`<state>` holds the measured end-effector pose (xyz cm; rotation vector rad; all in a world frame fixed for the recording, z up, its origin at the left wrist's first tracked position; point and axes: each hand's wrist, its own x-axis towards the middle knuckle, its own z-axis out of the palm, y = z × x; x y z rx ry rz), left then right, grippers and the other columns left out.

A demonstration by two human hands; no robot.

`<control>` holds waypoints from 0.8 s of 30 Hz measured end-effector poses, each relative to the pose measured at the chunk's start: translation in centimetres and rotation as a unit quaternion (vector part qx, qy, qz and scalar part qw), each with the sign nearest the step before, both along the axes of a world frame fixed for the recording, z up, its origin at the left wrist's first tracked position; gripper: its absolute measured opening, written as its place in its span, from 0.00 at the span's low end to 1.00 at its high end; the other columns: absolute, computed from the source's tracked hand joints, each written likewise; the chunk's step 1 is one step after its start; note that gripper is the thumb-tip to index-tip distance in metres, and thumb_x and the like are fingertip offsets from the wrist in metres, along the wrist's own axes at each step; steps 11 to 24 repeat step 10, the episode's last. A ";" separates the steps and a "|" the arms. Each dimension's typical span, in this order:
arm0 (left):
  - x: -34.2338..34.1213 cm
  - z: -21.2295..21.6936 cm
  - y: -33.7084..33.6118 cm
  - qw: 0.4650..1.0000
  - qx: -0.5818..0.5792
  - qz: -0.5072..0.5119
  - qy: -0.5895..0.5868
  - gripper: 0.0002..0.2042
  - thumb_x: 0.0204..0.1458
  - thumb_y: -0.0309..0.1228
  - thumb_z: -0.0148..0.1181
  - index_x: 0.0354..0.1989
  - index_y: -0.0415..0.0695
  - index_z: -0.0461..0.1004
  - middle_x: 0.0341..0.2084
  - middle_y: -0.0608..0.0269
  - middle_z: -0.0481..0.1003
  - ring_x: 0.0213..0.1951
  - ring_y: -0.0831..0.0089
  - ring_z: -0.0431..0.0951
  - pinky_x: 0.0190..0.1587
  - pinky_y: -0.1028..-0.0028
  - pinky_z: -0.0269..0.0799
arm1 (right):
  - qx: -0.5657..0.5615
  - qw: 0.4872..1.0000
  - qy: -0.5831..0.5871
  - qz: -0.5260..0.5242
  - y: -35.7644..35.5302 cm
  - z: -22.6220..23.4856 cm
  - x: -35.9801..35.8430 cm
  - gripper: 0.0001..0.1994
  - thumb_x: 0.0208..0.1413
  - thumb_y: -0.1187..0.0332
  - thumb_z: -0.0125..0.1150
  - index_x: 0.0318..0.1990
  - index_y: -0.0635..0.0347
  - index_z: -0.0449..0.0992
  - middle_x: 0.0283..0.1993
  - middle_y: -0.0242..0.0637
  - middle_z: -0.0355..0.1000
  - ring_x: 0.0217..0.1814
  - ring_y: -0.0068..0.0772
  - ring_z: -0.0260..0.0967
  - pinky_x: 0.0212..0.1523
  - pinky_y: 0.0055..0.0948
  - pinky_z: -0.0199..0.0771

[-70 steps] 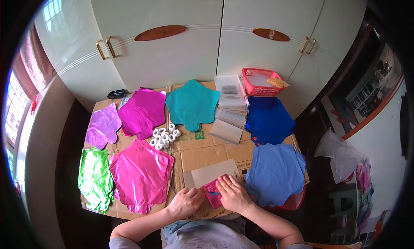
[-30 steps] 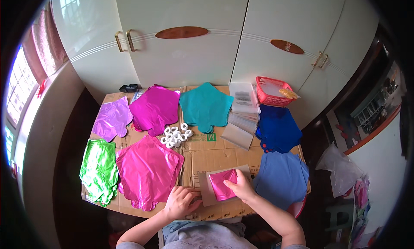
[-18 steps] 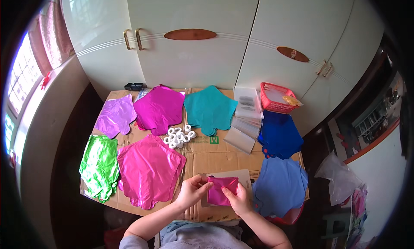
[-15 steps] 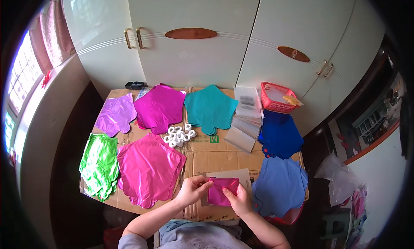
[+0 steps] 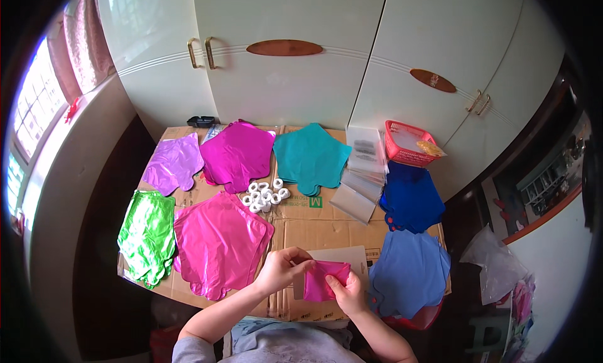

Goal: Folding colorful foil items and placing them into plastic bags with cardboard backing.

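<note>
A small folded pink foil balloon (image 5: 321, 280) is held between both hands, just above a clear flat bag (image 5: 342, 257) that lies on the cardboard table top (image 5: 314, 221). My left hand (image 5: 284, 270) pinches the balloon's upper left edge. Fingers of my right hand (image 5: 347, 292) grip its lower right side. A stack of flat pink star balloons (image 5: 220, 240) lies to the left of my hands. Light blue balloons (image 5: 408, 272) are piled to the right.
Further back lie green (image 5: 147, 234), lilac (image 5: 173, 165), magenta (image 5: 239, 154), teal (image 5: 309, 157) and dark blue (image 5: 411, 196) balloon stacks, white ribbon rolls (image 5: 265, 195), clear bags (image 5: 364, 174) and a red basket (image 5: 408, 143). White cupboard doors (image 5: 301, 61) stand behind.
My hands lifted the folded pink balloon off the clear bag, where they had been pressing it flat. My left hand came over to pinch its edge.
</note>
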<state>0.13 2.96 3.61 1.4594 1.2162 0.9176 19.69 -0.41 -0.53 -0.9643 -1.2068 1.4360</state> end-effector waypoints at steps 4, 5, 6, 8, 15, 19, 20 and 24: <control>-0.3 -0.5 0.4 0.995 -0.071 -0.014 -0.062 0.08 0.55 0.29 0.61 0.35 0.36 0.78 0.24 0.67 0.77 0.28 0.84 0.74 0.34 0.80 0.72 | 0.002 1.000 -0.008 -0.007 -0.1 -0.2 0.1 0.10 0.60 0.69 0.57 0.46 0.65 0.73 0.43 0.30 0.74 0.42 0.18 0.69 0.46 0.20 0.69; -0.3 -0.8 0.4 0.995 -0.068 -0.014 -0.077 0.08 0.55 0.30 0.60 0.35 0.36 0.78 0.24 0.67 0.77 0.29 0.84 0.73 0.34 0.79 0.72 | -0.002 1.000 -0.008 -0.006 -0.1 -0.5 0.2 0.11 0.60 0.69 0.58 0.46 0.65 0.73 0.42 0.30 0.74 0.42 0.17 0.69 0.46 0.20 0.69; -0.3 -0.9 0.4 0.994 -0.064 -0.015 -0.091 0.09 0.56 0.30 0.60 0.35 0.35 0.78 0.25 0.67 0.77 0.29 0.84 0.73 0.34 0.79 0.73 | -0.004 1.000 -0.007 -0.005 0.0 -1.0 0.4 0.11 0.60 0.69 0.58 0.47 0.65 0.73 0.42 0.30 0.74 0.42 0.17 0.69 0.46 0.20 0.69; -0.2 -1.1 0.4 0.992 -0.058 -0.023 -0.108 0.08 0.57 0.30 0.59 0.36 0.38 0.78 0.24 0.71 0.76 0.28 0.86 0.71 0.32 0.82 0.68 | -0.002 1.000 -0.008 -0.007 0.0 -1.2 0.5 0.11 0.60 0.69 0.58 0.47 0.64 0.73 0.42 0.30 0.74 0.42 0.17 0.68 0.45 0.20 0.69; -0.2 -1.2 0.5 0.991 -0.055 -0.027 -0.117 0.08 0.58 0.31 0.58 0.36 0.39 0.78 0.24 0.73 0.75 0.28 0.87 0.70 0.31 0.83 0.66 | 0.007 1.000 -0.011 -0.011 0.0 -1.2 0.5 0.11 0.60 0.68 0.58 0.47 0.64 0.73 0.42 0.29 0.74 0.42 0.17 0.68 0.46 0.20 0.69; -0.2 -1.2 0.5 0.991 -0.055 -0.027 -0.117 0.08 0.58 0.31 0.58 0.36 0.39 0.78 0.24 0.73 0.75 0.28 0.87 0.70 0.31 0.83 0.66 | 0.007 1.000 -0.011 -0.011 0.0 -1.2 0.5 0.11 0.60 0.68 0.58 0.47 0.64 0.73 0.42 0.29 0.74 0.42 0.17 0.68 0.46 0.20 0.69; -0.2 -1.2 0.5 0.991 -0.055 -0.027 -0.117 0.08 0.58 0.31 0.58 0.36 0.39 0.78 0.24 0.73 0.75 0.28 0.87 0.70 0.31 0.83 0.66 | 0.007 1.000 -0.011 -0.011 0.0 -1.2 0.5 0.11 0.60 0.68 0.58 0.47 0.64 0.73 0.42 0.29 0.74 0.42 0.17 0.68 0.46 0.20 0.69; -0.2 -1.2 0.5 0.991 -0.055 -0.027 -0.117 0.08 0.58 0.31 0.58 0.36 0.39 0.78 0.24 0.73 0.75 0.28 0.87 0.70 0.31 0.83 0.66 | 0.007 1.000 -0.011 -0.011 0.0 -1.2 0.5 0.11 0.60 0.68 0.58 0.47 0.64 0.73 0.42 0.29 0.74 0.42 0.17 0.68 0.46 0.20 0.69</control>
